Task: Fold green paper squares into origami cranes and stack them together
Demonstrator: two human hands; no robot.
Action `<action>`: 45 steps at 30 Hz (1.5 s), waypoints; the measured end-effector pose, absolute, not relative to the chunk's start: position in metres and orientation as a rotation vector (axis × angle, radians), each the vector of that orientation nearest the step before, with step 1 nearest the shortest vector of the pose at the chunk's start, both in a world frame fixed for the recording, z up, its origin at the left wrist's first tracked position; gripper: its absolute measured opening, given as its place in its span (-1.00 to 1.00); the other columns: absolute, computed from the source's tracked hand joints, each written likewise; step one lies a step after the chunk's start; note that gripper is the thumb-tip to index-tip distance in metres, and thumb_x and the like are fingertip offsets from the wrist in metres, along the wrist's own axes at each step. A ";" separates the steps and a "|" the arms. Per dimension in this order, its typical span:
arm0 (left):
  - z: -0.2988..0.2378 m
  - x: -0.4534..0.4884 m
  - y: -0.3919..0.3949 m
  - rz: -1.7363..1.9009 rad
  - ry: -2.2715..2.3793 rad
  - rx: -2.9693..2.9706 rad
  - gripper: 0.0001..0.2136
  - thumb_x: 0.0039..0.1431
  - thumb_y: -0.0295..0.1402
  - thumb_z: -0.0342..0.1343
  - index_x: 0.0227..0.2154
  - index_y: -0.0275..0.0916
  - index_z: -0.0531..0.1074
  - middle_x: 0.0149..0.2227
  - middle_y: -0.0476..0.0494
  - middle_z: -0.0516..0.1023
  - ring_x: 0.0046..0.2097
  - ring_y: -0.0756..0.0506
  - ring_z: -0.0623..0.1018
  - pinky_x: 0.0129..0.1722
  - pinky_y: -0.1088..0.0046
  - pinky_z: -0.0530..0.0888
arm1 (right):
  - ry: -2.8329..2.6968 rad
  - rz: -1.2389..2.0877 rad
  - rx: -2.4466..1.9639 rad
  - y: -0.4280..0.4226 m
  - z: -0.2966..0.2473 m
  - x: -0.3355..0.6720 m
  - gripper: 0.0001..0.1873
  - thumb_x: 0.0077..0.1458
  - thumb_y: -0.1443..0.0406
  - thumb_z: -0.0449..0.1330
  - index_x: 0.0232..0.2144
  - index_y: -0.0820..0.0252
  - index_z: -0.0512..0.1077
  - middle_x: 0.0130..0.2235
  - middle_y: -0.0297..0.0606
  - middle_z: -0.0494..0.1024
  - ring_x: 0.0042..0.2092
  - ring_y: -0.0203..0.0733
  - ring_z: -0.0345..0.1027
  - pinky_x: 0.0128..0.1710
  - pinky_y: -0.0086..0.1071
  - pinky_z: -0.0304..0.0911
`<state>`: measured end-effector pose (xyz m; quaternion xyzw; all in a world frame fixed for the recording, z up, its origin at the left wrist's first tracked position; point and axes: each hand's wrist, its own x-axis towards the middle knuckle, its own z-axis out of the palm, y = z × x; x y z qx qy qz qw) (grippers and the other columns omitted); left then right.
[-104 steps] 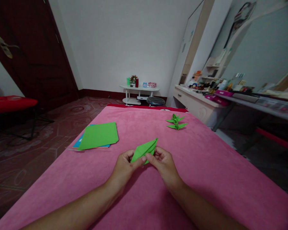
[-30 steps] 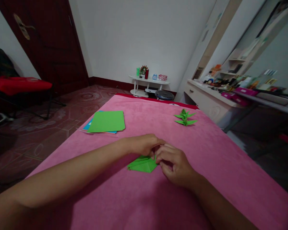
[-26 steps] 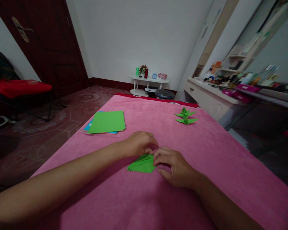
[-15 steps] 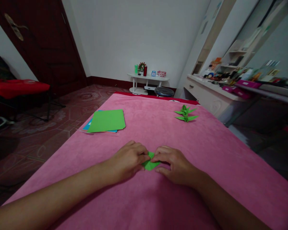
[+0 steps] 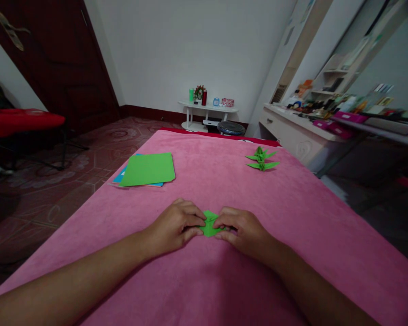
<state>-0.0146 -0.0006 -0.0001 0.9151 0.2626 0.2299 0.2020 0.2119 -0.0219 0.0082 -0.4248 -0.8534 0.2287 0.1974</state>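
A small folded piece of green origami paper (image 5: 209,224) lies on the pink cloth (image 5: 190,280) between my hands. My left hand (image 5: 178,225) pinches its left edge with thumb and fingertips. On the opposite edge, the thumb and fingers of my right hand (image 5: 243,228) are closed on the paper. Creases run across its middle, and its side corners are partly hidden by my fingers. Farther off to the right stand green folded paper cranes (image 5: 262,165), set close together. A stack of square paper (image 5: 148,170), green on top with blue beneath, rests at the left.
Past the far edge of the cloth is a low white table (image 5: 209,107) holding a red bottle, a green cup and flowers. A cluttered dresser (image 5: 299,131) stands on the right. To the left are a red-covered chair (image 5: 23,121) and a dark door (image 5: 54,59).
My fingers have shifted outward along the green paper, so more of its middle shows. My left thumb now presses on its left edge. The view has turned slightly.
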 end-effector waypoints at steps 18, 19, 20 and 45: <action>0.007 -0.010 -0.007 0.692 0.812 2.540 -0.86 0.13 -0.36 0.06 -0.33 -0.15 0.53 -0.31 -0.08 0.54 -0.24 -0.06 0.47 -0.15 0.35 0.27 | -2.355 0.503 -1.162 -0.031 0.008 0.204 -0.87 0.06 0.38 0.11 -0.41 0.13 0.47 -0.43 -0.35 0.40 -0.38 -0.31 0.24 -0.39 -0.45 0.08; 0.006 -0.009 -0.007 0.705 0.835 2.507 -0.87 0.11 -0.36 0.08 -0.35 -0.15 0.53 -0.32 -0.06 0.53 -0.25 -0.06 0.47 -0.16 0.35 0.27 | -2.339 0.511 -1.186 -0.031 0.007 0.203 -0.88 0.04 0.38 0.12 -0.42 0.13 0.47 -0.44 -0.36 0.40 -0.39 -0.31 0.24 -0.39 -0.45 0.08; 0.005 -0.009 -0.008 0.715 0.858 2.469 -0.88 0.09 -0.37 0.10 -0.37 -0.14 0.54 -0.34 -0.05 0.52 -0.26 -0.05 0.46 -0.17 0.37 0.28 | -2.317 0.523 -1.219 -0.032 0.007 0.202 -0.89 0.03 0.38 0.13 -0.44 0.12 0.46 -0.44 -0.36 0.39 -0.40 -0.31 0.23 -0.40 -0.46 0.07; -0.007 0.001 -0.012 0.831 1.024 2.130 -0.90 -0.02 -0.47 0.09 -0.54 -0.25 0.49 -0.40 -0.08 0.42 -0.31 -0.03 0.41 -0.31 0.45 0.34 | -2.000 0.728 -1.522 -0.024 0.000 0.193 -0.90 -0.15 0.39 0.17 -0.59 0.15 0.48 -0.55 -0.39 0.38 -0.53 -0.36 0.17 -0.54 -0.47 0.01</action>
